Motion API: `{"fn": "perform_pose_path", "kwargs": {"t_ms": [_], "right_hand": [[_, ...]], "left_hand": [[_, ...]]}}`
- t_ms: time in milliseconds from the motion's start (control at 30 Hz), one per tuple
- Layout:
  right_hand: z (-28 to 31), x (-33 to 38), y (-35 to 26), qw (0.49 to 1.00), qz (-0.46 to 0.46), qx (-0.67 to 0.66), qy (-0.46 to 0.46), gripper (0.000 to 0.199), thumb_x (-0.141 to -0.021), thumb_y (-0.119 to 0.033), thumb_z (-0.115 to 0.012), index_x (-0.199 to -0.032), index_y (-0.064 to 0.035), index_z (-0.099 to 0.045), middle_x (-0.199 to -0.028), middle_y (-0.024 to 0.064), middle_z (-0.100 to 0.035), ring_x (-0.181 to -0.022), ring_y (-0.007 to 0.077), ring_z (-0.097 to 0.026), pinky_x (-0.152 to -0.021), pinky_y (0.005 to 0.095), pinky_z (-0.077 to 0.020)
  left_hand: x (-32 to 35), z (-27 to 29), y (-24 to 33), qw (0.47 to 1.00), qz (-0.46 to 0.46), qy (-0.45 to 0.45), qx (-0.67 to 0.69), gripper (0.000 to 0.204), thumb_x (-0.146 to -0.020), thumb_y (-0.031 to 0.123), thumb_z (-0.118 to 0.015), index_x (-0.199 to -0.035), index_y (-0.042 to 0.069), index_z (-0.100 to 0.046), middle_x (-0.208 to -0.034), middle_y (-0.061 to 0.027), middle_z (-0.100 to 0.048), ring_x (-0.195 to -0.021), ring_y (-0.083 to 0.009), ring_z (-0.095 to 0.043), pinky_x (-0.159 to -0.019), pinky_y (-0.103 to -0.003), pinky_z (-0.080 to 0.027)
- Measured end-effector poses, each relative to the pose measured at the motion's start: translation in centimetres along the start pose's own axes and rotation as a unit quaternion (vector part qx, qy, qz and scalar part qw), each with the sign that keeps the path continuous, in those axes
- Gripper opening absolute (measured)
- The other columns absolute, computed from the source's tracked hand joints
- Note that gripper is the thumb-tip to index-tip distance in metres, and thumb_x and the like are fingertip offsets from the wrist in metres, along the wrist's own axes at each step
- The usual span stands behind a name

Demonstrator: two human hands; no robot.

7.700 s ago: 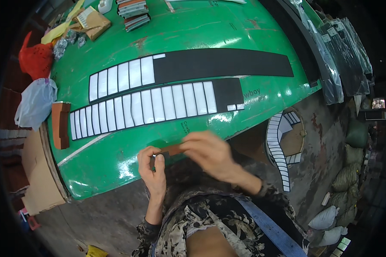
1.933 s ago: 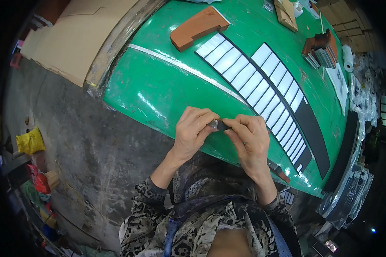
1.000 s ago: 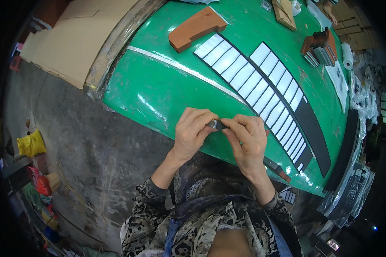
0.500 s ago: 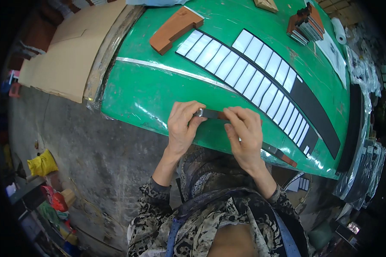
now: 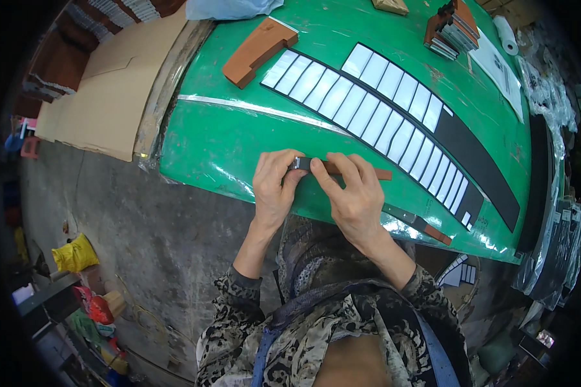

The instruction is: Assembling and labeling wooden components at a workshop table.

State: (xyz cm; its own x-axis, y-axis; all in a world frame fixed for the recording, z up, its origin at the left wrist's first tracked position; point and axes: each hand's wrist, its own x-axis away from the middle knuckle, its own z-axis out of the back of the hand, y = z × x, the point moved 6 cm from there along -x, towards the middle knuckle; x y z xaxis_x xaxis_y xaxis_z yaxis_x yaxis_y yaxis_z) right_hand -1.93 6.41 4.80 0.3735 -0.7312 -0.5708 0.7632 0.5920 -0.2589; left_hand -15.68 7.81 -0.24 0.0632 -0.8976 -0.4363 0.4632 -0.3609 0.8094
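Note:
Over the table's near edge, both my hands are on a narrow strip (image 5: pixel 384 175). Its right part is reddish brown, and its left part is dark with a shiny end. My left hand (image 5: pixel 274 187) pinches that shiny left end between thumb and fingers. Close beside it, my right hand (image 5: pixel 356 203) grips the dark part, and the brown end sticks out past its fingers. A similar dark and brown strip (image 5: pixel 416 222) lies along the table edge, right of my right hand. What the shiny end is, I cannot make out.
On the green table (image 5: pixel 219 142) lie a black sheet with rows of white stickers (image 5: pixel 348 103) and a second one (image 5: pixel 394 80) behind it. A stack of brown pieces (image 5: pixel 258 55) lies at the far left. Bundled strips (image 5: pixel 452 32) stand far right. Cardboard (image 5: pixel 110 84) covers a surface at left.
My right hand has slid left along the strip, closer to my left hand, uncovering the brown end. My left hand keeps its pinch. The whole view has shifted slightly.

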Motion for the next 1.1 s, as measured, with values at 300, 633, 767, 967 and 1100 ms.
{"fn": "perform_pose_path", "kwargs": {"t_ms": [300, 633, 767, 967, 1100], "right_hand": [[0.0, -1.2, -1.0, 0.998, -0.009, -0.004, -0.061, 0.049, -0.070, -0.005, -0.060, -0.118, -0.0071, -0.058, -0.122, 0.0101, -0.053, -0.103, 0.0310, -0.051, -0.088, 0.0527, -0.0383], [0.1, -0.4, -0.8, 0.995, -0.028, -0.012, -0.092, 0.049, -0.074, -0.007, -0.060, -0.122, -0.0024, -0.053, -0.129, 0.0151, -0.048, -0.117, 0.0326, -0.043, -0.088, 0.0637, -0.0314], [6.5, -1.5, -1.4, 0.992, -0.026, -0.101, -0.075, 0.046, -0.072, -0.005, -0.060, -0.118, -0.0049, -0.055, -0.125, 0.0145, -0.052, -0.106, 0.0285, -0.054, -0.086, 0.0454, -0.0438], [13.0, 0.0, 18.7, 0.980, -0.171, 0.014, -0.102, 0.023, -0.078, -0.012, -0.065, -0.100, -0.0098, -0.067, -0.099, 0.0071, -0.063, -0.085, 0.0275, -0.061, -0.074, 0.0372, -0.0499], [9.9, 1.6, 27.3, 0.934, -0.298, 0.072, -0.183, 0.035, -0.079, -0.020, -0.069, -0.111, -0.0085, -0.063, -0.106, 0.0096, -0.060, -0.094, 0.0304, -0.060, -0.079, 0.0393, -0.0492]], "left_hand": [[-0.2, 0.3, 0.8, 0.999, -0.012, 0.007, -0.038, 0.029, -0.074, -0.005, -0.063, -0.103, 0.001, -0.061, -0.095, -0.0135, -0.064, -0.083, -0.0310, -0.057, -0.072, -0.038, -0.045], [-0.2, -0.5, 0.9, 0.999, -0.008, -0.021, -0.044, 0.027, -0.078, -0.007, -0.057, -0.104, 0.001, -0.058, -0.095, -0.0154, -0.060, -0.083, -0.0325, -0.055, -0.074, -0.039, -0.044], [0.5, 0.4, -0.9, 0.997, 0.076, -0.016, 0.010, 0.029, -0.082, -0.001, -0.059, -0.111, 0.003, -0.058, -0.095, -0.0120, -0.058, -0.083, -0.0252, -0.054, -0.074, -0.034, -0.044], [0.2, 0.0, -0.9, 0.993, 0.112, -0.045, -0.005, 0.033, -0.083, 0.002, -0.061, -0.116, 0.004, -0.057, -0.097, -0.0098, -0.056, -0.084, -0.0203, -0.053, -0.073, -0.030, -0.044], [0.0, -0.4, -0.3, 0.992, 0.115, -0.042, -0.015, 0.034, -0.083, 0.002, -0.062, -0.117, 0.004, -0.056, -0.105, -0.0110, -0.058, -0.090, -0.0218, -0.055, -0.075, -0.031, -0.045]]}}
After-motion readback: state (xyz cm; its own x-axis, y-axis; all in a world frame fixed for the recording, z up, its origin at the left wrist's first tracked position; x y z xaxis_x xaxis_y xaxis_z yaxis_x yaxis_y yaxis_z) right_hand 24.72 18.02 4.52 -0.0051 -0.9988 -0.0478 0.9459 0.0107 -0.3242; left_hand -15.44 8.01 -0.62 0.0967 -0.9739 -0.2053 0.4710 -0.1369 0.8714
